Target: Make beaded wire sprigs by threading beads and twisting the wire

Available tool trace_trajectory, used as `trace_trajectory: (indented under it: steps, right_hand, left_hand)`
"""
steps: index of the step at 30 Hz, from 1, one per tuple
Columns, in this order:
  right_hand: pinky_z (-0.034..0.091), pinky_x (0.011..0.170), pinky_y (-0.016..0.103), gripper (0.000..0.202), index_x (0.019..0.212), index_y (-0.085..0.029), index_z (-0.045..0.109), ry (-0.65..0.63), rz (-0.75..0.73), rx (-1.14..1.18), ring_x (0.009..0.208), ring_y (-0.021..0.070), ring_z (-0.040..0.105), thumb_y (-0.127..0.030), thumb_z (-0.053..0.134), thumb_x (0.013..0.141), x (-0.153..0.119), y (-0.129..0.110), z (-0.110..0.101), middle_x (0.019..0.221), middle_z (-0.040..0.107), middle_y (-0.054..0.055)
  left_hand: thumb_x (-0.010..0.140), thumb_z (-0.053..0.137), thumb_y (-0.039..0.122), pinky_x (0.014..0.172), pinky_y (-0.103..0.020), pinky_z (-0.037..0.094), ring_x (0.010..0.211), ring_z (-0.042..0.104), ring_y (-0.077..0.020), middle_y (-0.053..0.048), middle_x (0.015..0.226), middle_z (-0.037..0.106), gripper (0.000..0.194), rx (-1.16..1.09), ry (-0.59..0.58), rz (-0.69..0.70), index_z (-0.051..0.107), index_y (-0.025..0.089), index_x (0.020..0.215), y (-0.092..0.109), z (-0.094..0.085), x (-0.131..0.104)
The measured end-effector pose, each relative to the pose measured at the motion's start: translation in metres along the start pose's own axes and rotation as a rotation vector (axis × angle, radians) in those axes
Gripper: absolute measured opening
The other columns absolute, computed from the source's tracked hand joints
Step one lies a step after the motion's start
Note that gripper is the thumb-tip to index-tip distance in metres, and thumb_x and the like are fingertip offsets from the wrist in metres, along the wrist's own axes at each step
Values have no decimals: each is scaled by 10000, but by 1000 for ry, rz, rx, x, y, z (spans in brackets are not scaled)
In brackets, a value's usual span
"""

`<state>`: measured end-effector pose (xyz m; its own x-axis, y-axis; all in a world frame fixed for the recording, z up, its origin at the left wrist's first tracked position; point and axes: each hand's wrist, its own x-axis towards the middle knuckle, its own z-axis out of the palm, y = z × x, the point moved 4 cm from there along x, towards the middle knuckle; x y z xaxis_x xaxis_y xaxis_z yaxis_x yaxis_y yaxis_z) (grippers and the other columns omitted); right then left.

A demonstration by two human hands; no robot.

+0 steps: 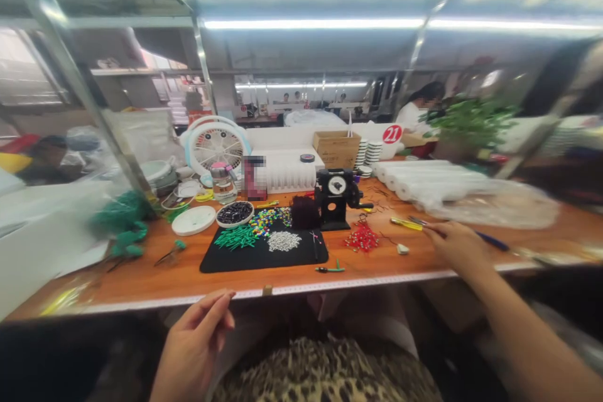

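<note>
- And over to the right hand (460, 248), seen stretched across the tabletop (277, 276), its fingers brought down over the tools at the right!
- A yellow tool (404, 223) is found lying just beyond those fingertips, while a blue-handled tool (492, 241) is partly covered by the hand; whether either has been taken into the grip cannot be told.
- Down at the near edge, the left hand (198, 336) is held low, its grip closed, thumb and forefinger pressed together; whether anything tiny is pinched there cannot be made out.
- Centre stage is taken by a black mat (211, 262), on which green sticks (235, 237), silvery beads (283, 241) and multicoloured beads (264, 223) are heaped.
- At its far left corner, a round dish (234, 213) is seen filled with dark pieces.
- Behind the mat's right end, a black cranked device (335, 198) is stood upright; to its front right, red pieces (362, 237) are piled on the wood.
- A small white lump (402, 249) is spotted between that pile and the right hand.
- Farther back, white rolls (419, 179) are laid out on the right, and a fan (219, 146) is placed on the left.
</note>
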<state>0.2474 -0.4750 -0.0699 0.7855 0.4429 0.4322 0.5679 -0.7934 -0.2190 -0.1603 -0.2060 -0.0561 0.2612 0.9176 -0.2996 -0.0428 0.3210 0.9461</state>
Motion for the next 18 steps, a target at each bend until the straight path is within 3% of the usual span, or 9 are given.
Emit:
trace_trajectory:
  steps: [3, 5, 10, 13, 18]
  right_hand:
    - [441, 868, 340, 197, 993, -111, 706, -140, -45, -161, 935, 278, 591, -185, 549, 900, 8, -1, 7, 1006, 652, 121]
    - [434, 859, 350, 215, 1018, -97, 698, -170, -37, -209, 937, 291, 586, -163, 522, 913, 15, 1, 8, 1016, 644, 143]
    - [450, 653, 374, 262, 909, -39, 704, -245, 82, -303, 820, 358, 607, -19, 453, 838, 28, 18, 10, 849, 640, 221]
    - [435, 628, 365, 276, 936, -51, 699, -281, 50, -321, 835, 359, 601, -12, 445, 836, 27, 23, 17, 886, 626, 225]
    - [402, 611, 360, 294, 747, -67, 702, -283, -9, -280, 799, 331, 608, -48, 426, 844, 21, 27, 25, 814, 611, 226]
  left_hand:
    - [325, 852, 371, 408, -167, 352, 520, 477, -108, -50, 585, 597, 517, 24, -38, 13, 735, 123, 763, 7, 4, -1]
    - [357, 838, 333, 399, -184, 362, 564, 533, -141, -90, 737, 658, 477, 23, -74, 15, 738, 126, 776, 8, 4, -1]
    - [399, 827, 257, 404, -197, 391, 627, 592, -174, -124, 997, 670, 416, -12, -100, 3, 736, 138, 787, 4, -2, 4]
    - [416, 843, 266, 404, -181, 390, 643, 601, -164, -121, 1050, 660, 422, -56, -100, -36, 731, 142, 803, -3, -6, 8]
    - [444, 861, 326, 384, -146, 366, 586, 589, -106, -128, 1059, 657, 473, -77, -89, -88, 713, 105, 834, -10, -7, 7]
